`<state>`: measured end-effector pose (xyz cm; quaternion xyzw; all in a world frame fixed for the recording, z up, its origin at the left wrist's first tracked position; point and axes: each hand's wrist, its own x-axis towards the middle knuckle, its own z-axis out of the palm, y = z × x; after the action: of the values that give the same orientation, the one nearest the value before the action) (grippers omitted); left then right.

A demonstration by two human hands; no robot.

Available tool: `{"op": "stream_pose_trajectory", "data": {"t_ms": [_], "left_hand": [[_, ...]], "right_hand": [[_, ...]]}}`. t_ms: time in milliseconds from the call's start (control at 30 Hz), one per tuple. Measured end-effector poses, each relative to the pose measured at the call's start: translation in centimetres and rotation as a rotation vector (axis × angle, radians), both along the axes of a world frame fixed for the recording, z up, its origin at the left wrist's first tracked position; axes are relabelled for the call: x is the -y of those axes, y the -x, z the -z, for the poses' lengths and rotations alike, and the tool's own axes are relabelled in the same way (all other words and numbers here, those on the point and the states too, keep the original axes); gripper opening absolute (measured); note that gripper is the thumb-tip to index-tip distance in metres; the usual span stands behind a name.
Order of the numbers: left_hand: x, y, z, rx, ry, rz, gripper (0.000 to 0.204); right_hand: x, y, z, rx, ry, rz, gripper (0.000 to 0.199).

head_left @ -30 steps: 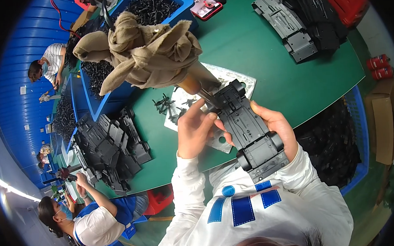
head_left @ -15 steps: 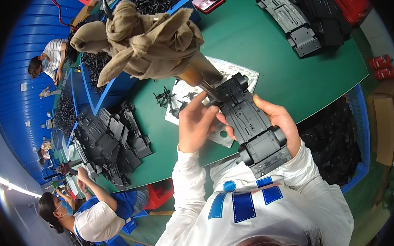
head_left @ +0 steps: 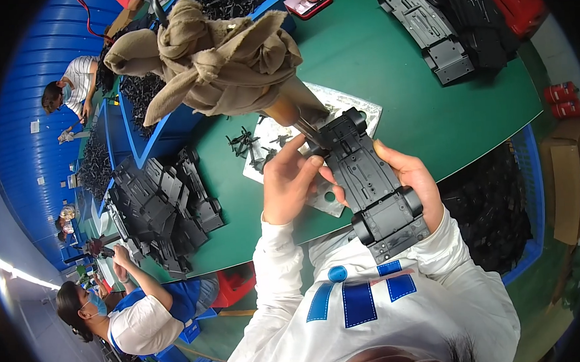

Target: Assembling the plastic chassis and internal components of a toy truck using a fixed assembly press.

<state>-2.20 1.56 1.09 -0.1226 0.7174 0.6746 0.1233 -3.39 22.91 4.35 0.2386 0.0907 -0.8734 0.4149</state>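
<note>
A long black plastic chassis (head_left: 366, 170), like a toy car's underbody, is held tilted over the table's near edge. My right hand (head_left: 411, 174) grips its right side, thumb along the edge. On the chassis's left edge, near the far end, my left hand (head_left: 289, 184) is closed with thumb and fingers; what lies under the fingertips is partly hidden. A power screwdriver (head_left: 281, 109), wrapped in knotted tan cloth (head_left: 211, 60), hangs above with its tip down at the chassis's far end. Under it lies a pale plate (head_left: 358, 112) with small black parts (head_left: 242, 141) at its left.
Stacked black chassis lie left (head_left: 163, 204) and far right (head_left: 426, 33) on the green table (head_left: 483, 115). Blue bins (head_left: 145, 139) of black parts stand at the left. A phone (head_left: 308, 2) lies at the back. A blue crate (head_left: 533, 188) sits right; another person (head_left: 146, 319) works left.
</note>
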Motion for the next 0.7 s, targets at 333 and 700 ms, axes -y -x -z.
{"op": "stream_pose_trajectory", "data": {"t_ms": [333,700], "left_hand": [[-0.15,-0.03,0.29,-0.005,-0.005,-0.032,0.050],[-0.19,0.08,0.02,0.004,-0.042,-0.015,0.049]], "right_hand": [[-0.20,-0.06,0.41,-0.001,0.053,-0.003,0.055],[-0.26,-0.07,0.15,-0.016,0.035,-0.002,0.056]]}}
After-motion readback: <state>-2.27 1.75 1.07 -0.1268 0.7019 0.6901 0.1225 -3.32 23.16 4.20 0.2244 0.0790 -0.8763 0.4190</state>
